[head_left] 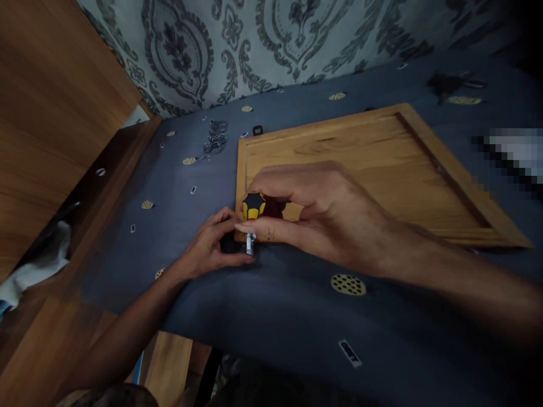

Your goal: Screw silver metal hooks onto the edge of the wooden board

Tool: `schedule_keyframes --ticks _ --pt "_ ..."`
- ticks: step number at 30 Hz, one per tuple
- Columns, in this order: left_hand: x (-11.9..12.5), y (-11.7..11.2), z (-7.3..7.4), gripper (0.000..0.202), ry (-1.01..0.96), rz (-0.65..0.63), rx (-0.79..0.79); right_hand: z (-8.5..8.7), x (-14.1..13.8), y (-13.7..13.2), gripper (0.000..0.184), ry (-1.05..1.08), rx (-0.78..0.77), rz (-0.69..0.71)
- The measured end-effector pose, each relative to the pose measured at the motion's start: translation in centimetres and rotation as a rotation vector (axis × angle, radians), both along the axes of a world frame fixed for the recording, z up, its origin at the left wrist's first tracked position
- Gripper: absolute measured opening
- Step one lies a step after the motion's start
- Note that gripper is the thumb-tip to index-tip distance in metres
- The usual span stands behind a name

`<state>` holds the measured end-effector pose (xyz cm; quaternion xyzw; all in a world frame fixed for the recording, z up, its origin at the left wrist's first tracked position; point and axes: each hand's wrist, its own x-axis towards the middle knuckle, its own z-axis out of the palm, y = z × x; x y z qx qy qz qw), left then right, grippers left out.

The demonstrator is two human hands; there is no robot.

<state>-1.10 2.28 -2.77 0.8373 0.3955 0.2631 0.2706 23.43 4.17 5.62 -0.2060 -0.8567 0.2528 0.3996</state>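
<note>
My right hand (316, 212) is closed around a screwdriver with a yellow and black handle (253, 205), held upright with its end toward me. Its tip points down at a small metal bracket (250, 243) at the near left corner of a wooden panel (365, 164). My left hand (211, 246) pinches the bracket from the left, its fingers curled against the dark blue cloth (271, 316). The panel lies flat on the cloth, its framed face up.
A heap of metal hardware (214, 138) lies on the cloth beyond the panel's far left corner. A wooden headboard (51, 118) and a ledge with a white rag (40, 263) run along the left. Patterned wallpaper rises behind.
</note>
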Motion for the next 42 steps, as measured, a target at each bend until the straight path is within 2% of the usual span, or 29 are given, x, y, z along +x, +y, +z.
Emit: schedule_keyframes --ticks 10,16,20,24,42 --pt "0.0 0.0 0.3 0.05 0.021 0.011 -0.038 -0.2 -0.1 -0.1 0.029 0.063 -0.037 -0.061" --pt "0.1 0.0 0.4 0.049 -0.002 0.003 -0.039 0.2 0.1 -0.4 0.017 0.051 -0.041 -0.042" --pt "0.1 0.0 0.3 0.051 -0.014 0.015 -0.042 0.9 0.6 -0.3 0.02 0.048 -0.048 -0.126" --pt "0.1 0.0 0.4 0.049 -0.03 0.008 -0.054 0.8 0.7 0.1 0.025 0.047 -0.057 -0.159" --pt "0.1 0.0 0.5 0.053 0.015 0.018 -0.055 -1.0 -0.1 0.6 0.027 0.079 -0.103 -0.067"
